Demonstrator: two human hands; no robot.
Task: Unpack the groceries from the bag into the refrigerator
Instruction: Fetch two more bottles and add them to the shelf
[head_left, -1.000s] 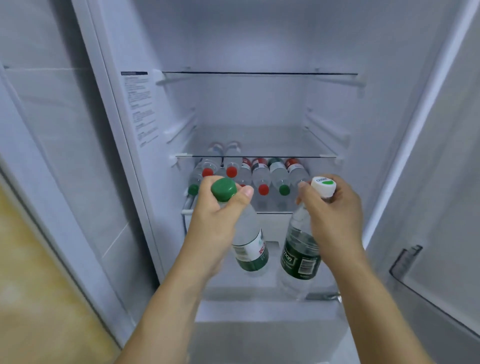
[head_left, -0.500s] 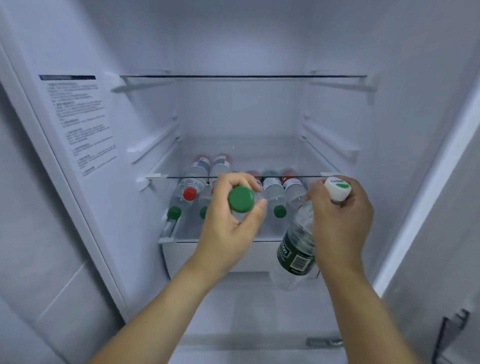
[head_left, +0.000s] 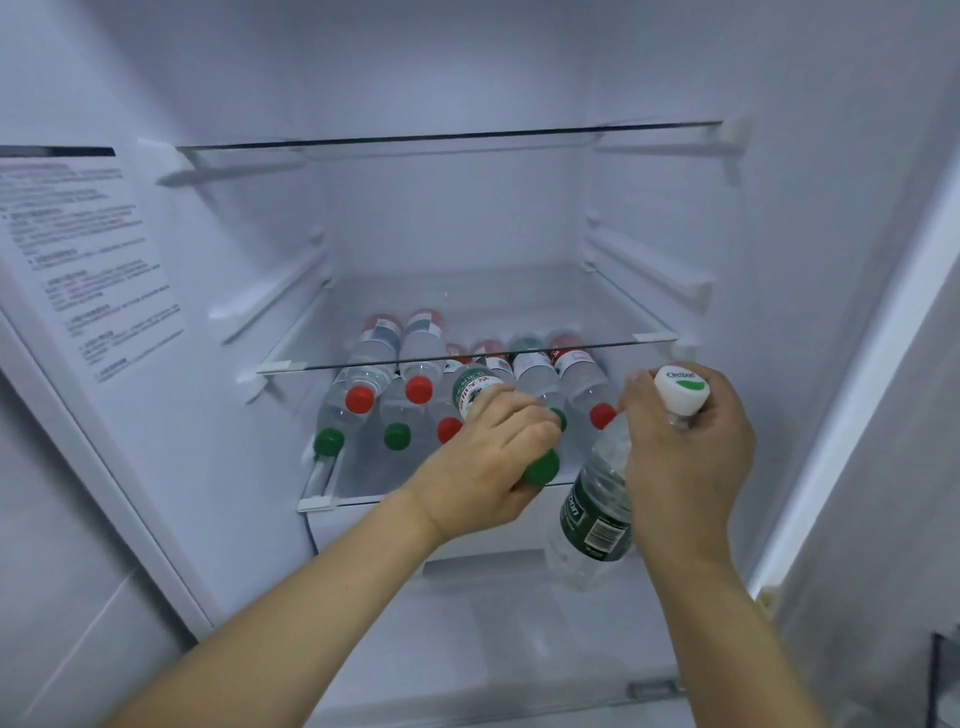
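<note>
Some eight bottles (head_left: 415, 395) already lay on the shelf (head_left: 317, 501), though glare blurred the count. The left hand (head_left: 488, 462) gripped a green-capped bottle (head_left: 540, 467) there; the right hand (head_left: 685, 457) held a white-capped bottle (head_left: 597, 499) outside.

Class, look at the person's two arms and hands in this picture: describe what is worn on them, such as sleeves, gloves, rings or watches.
Nothing is worn on either. The left hand and right hand have no gloves, and no rings or watch show. Both forearms are bare to the bottom edge of the picture, with no sleeve in view.
</note>
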